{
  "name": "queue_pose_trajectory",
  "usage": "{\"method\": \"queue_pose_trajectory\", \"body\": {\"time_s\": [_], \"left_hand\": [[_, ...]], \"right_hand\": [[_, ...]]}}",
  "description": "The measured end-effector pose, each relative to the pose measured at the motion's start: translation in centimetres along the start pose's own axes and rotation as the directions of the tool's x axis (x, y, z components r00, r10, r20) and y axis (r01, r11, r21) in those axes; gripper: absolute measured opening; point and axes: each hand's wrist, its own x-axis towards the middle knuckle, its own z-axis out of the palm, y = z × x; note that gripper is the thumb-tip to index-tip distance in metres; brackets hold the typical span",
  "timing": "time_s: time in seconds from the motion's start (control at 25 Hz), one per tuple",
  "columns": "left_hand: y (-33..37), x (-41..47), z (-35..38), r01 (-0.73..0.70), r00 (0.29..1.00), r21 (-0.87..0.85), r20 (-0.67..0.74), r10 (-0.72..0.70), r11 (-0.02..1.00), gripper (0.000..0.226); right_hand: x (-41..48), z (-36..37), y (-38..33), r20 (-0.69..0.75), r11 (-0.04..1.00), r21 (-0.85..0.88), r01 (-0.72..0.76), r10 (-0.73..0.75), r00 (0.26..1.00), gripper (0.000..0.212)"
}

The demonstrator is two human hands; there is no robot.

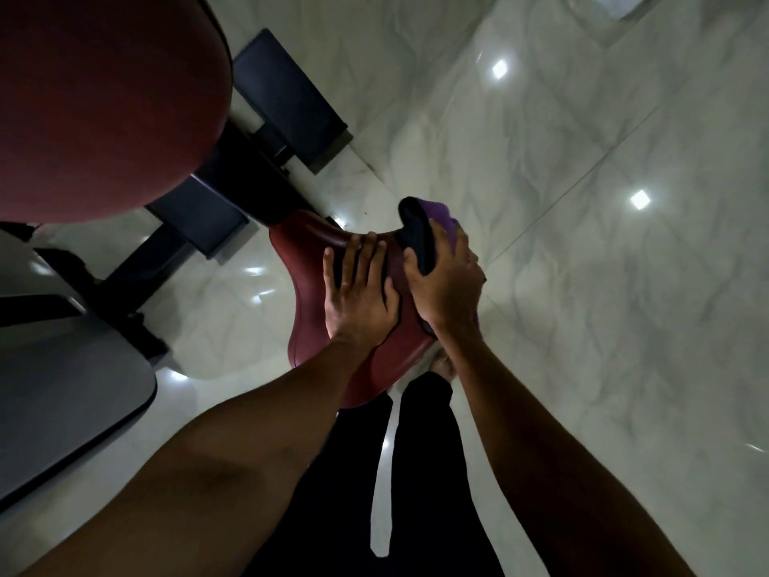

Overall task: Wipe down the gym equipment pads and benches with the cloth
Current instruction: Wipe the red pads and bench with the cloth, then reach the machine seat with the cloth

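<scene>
While left hand [358,285] lies spread flat on the red seat pad [308,260], right hand [445,285] grips the purple cloth [443,216] bunched at the pad's edge; risk: wad slides off, rim left unwiped

The person is bare-armed: the left forearm [249,431] and the right forearm [520,431] are uncovered from the wrist to as far up as can be seen, and the left hand [358,293] and right hand [447,285] are bare too. Below, plain black trousers [428,472] cover both legs, very dark in the dim light, one hem ending at what looks like a bare foot [442,365].
</scene>
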Motion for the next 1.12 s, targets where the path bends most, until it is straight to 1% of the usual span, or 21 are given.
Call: {"method": "queue_pose_trajectory", "body": {"time_s": [0.08, 0.12, 0.2, 0.24, 0.32, 0.36, 0.4, 0.52, 0.64, 0.72, 0.8, 0.88, 0.96, 1.12], "left_hand": [[-0.1, 0.0, 0.0, -0.003, 1.0, 0.024, 0.017, 0.002, 1.0, 0.06], [-0.1, 0.0, -0.1, 0.001, 1.0, 0.023, 0.029, -0.002, 1.0, 0.061], [0.0, 0.0, -0.1, 0.0, 0.999, 0.024, 0.049, -0.001, 1.0, 0.061], [0.0, 0.1, -0.1, -0.003, 0.998, 0.029, 0.058, 0.002, 1.0, 0.061], [-0.1, 0.1, -0.2, -0.01, 0.997, 0.034, 0.073, 0.007, 0.999, 0.06], [-0.1, 0.0, -0.2, -0.013, 0.997, 0.032, 0.08, 0.01, 0.999, 0.059], [-0.1, -0.1, -0.3, -0.014, 0.996, 0.028, 0.088, 0.012, 1.0, 0.059], [0.0, 0.0, -1.5, -0.014, 0.987, -0.036, 0.159, 0.02, 0.999, 0.058], [0.7, 0.5, -3.6, 0.014, 0.966, -0.116, 0.258, 0.016, 0.993, 0.057], [1.6, 1.2, -5.5, 0.042, 0.96, -0.186, 0.281, 0.012, 0.982, 0.05], [3.2, 1.9, -8.1, 0.011, 0.957, -0.261, 0.283, 0.066, 0.965, 0.044], [5.2, 2.9, -11.1, -0.02, 0.951, -0.31, 0.287, 0.113, 0.951, 0.044], [7.2, 3.9, -14.2, -0.04, 0.933, -0.301, 0.331, 0.144, 0.953, 0.049], [11.6, 6.2, -19.6, -0.129, 0.875, -0.193, 0.439, 0.203, 0.973, 0.053]], "right_hand": [[-1.1, 0.2, -0.2, -0.018, 0.983, 0.086, -0.164, 0.166, 0.986, 0.066], [-1.9, 0.1, -0.1, -0.011, 0.967, 0.141, -0.211, 0.215, 0.977, 0.068], [-4.4, -0.4, 0.6, 0.043, 0.933, 0.243, -0.265, 0.262, 0.964, 0.071], [-5.8, -0.7, 1.2, 0.094, 0.916, 0.27, -0.296, 0.281, 0.955, 0.073], [-8.3, -1.5, 2.1, 0.218, 0.894, 0.274, -0.355, 0.302, 0.928, 0.077], [-8.7, -2.1, 2.3, 0.24, 0.891, 0.281, -0.357, 0.295, 0.925, 0.077], [-8.8, -2.9, 2.4, 0.22, 0.895, 0.294, -0.336, 0.279, 0.935, 0.076], [-7.7, -5.8, 2.4, 0.113, 0.907, 0.329, -0.263, 0.239, 0.965, 0.066], [-7.2, -9.0, 1.8, 0.127, 0.917, 0.298, -0.265, 0.237, 0.963, 0.063], [-6.9, -11.0, 1.3, 0.137, 0.937, 0.259, -0.235, 0.205, 0.969, 0.062], [-6.9, -13.6, 0.8, 0.116, 0.95, 0.23, -0.212, 0.189, 0.975, 0.061], [-6.7, -16.4, 0.7, 0.079, 0.954, 0.215, -0.21, 0.197, 0.977, 0.06], [-6.7, -19.2, 0.8, 0.052, 0.949, 0.227, -0.219, 0.213, 0.976, 0.059], [-5.8, -25.1, 2.0, 0.056, 0.952, 0.185, -0.246, 0.239, 0.969, 0.062]]}}
